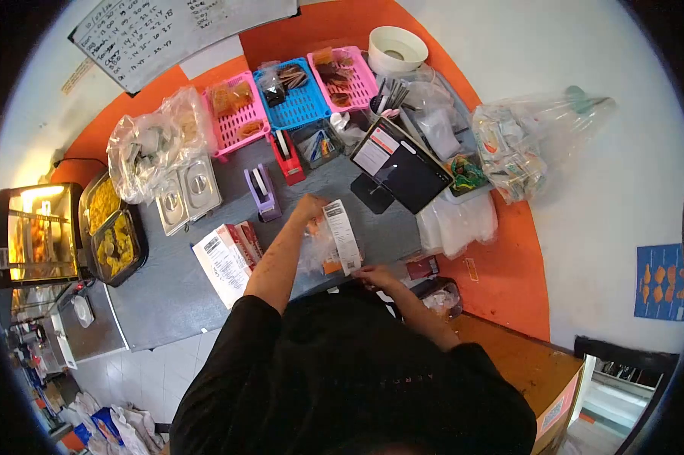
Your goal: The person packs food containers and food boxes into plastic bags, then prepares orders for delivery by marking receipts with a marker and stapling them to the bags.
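A long white printed receipt lies over a clear plastic bag with something orange inside, near the front edge of the counter. My left hand is closed at the top of the bag, beside the receipt's upper end; its fingertips are partly hidden. At the receipt's lower end my right hand pinches the paper's corner. To the left sit red-and-white boxes with another printed receipt on them. Behind my left hand stand a purple tape dispenser and a red tape dispenser.
Pink baskets and a blue basket hold small packets at the back. A black tablet on a stand is to the right, above stacked clear plastic bags. Lidded metal containers and yellow food trays are leftward.
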Motion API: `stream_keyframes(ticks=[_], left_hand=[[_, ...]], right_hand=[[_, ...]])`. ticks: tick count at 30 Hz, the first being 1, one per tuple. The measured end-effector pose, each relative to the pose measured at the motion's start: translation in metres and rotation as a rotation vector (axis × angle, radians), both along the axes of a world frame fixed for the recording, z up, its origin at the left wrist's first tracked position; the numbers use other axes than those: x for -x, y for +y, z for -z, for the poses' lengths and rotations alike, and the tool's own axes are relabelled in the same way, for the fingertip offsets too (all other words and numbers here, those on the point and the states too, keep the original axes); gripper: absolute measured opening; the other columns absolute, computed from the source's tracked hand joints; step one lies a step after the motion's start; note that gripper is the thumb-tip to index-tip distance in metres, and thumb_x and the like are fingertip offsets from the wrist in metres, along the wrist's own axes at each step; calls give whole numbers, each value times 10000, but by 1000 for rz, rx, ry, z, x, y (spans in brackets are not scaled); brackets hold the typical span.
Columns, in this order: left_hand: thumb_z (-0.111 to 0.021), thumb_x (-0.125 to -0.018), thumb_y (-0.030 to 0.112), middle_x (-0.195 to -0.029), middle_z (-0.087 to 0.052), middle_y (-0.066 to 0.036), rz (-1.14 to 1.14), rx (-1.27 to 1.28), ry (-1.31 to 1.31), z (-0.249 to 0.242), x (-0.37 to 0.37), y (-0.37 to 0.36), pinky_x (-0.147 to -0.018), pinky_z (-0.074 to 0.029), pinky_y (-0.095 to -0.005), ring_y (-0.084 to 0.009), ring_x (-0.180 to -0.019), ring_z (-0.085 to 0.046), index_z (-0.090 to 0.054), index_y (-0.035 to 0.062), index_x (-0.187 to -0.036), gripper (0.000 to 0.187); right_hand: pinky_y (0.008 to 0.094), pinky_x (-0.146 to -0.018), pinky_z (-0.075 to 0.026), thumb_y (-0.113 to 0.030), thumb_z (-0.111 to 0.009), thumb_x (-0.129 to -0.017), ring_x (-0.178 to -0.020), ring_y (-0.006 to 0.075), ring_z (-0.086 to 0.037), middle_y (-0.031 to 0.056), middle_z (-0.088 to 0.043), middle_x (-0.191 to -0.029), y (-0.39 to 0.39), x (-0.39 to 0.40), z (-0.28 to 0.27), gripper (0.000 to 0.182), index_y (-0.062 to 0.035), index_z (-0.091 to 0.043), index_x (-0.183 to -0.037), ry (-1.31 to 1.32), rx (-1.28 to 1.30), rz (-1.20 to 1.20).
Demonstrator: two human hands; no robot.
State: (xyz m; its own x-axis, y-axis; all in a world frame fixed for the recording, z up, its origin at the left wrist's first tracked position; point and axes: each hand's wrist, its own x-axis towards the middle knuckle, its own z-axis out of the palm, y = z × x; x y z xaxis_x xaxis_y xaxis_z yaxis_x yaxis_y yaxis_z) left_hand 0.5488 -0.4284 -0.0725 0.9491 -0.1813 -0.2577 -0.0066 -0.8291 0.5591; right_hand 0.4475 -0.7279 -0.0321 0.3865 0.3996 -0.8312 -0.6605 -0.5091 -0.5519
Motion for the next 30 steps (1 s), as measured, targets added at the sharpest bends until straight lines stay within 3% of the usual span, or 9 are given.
stream_keyframes(ticks=[6,8,10,12,16,19,24,29,30], left_hand=[[-599,-814,344,-805,-671,-70,-476,442,792,-50,5,4,-609,-555,-431,-227,-691,-651,-696,73,-866,292],[-549,-869,305,-796,-671,-98,-588,741,993,-71,19,-6,-593,-556,-385,-213,-690,-653,-680,62,-850,277],[-437,-946,241,-852,-682,-116,-348,888,989,13,20,5,-638,-563,-316,-196,-712,-658,-639,24,-962,296],[-316,-977,350,-818,-680,-83,-247,942,1057,-28,27,-26,-580,-571,-371,-221,-679,-669,-643,49,-1000,445],[-400,-949,389,-1059,-632,-104,-51,474,1084,-78,21,-67,-797,-475,-479,-257,-968,-595,-587,69,-1162,427],[-300,-963,550,-1068,-631,-51,-87,726,1028,-124,47,-127,-619,-506,-379,-190,-782,-604,-573,94,-1173,571],[-358,-915,662,-1102,-609,-77,106,1585,980,-245,94,-214,-686,-522,-386,-197,-856,-580,-518,136,-1263,651],[-404,-971,515,-1110,-613,-80,36,1651,996,-239,126,-259,-753,-525,-370,-235,-877,-604,-557,120,-1190,477],[-425,-972,492,-1107,-615,-76,-9,1639,1003,-230,132,-265,-771,-520,-369,-227,-877,-600,-578,117,-1156,444]], right_hand=[[261,-408,-441,-311,-751,-762,-470,148,-561,37,-606,-643,10,-11,-2,386,1,-656,-968,-547,394,-263],[311,-446,-493,-288,-704,-779,-558,190,-615,117,-653,-787,-2,3,25,463,25,-600,-1104,-360,187,-47],[344,-478,-510,-258,-661,-800,-654,200,-628,156,-635,-933,-9,25,36,496,-15,-518,-1208,-561,25,119],[359,-509,-520,-248,-635,-810,-721,213,-632,173,-614,-1030,-18,41,54,548,-51,-447,-1286,-694,126,324],[368,-539,-508,-310,-614,-856,-715,231,-609,141,-594,-993,-46,71,34,508,-78,-414,-1263,-502,-217,962],[319,-752,-469,-417,-617,-898,-865,172,-540,59,-522,-930,-61,101,-91,386,-100,-450,-1043,-580,-229,1396],[325,-892,-406,-340,-675,-870,-1046,176,-488,97,-533,-1060,-165,148,-186,467,-52,-468,-1175,-962,-96,1541],[281,-715,-496,-179,-654,-893,-866,159,-571,78,-542,-1079,-283,272,-362,350,-67,-476,-1173,-1426,9,2161],[290,-745,-494,-237,-662,-891,-927,173,-566,97,-536,-1102,-343,315,-339,459,-40,-437,-1239,-1401,446,2138]])
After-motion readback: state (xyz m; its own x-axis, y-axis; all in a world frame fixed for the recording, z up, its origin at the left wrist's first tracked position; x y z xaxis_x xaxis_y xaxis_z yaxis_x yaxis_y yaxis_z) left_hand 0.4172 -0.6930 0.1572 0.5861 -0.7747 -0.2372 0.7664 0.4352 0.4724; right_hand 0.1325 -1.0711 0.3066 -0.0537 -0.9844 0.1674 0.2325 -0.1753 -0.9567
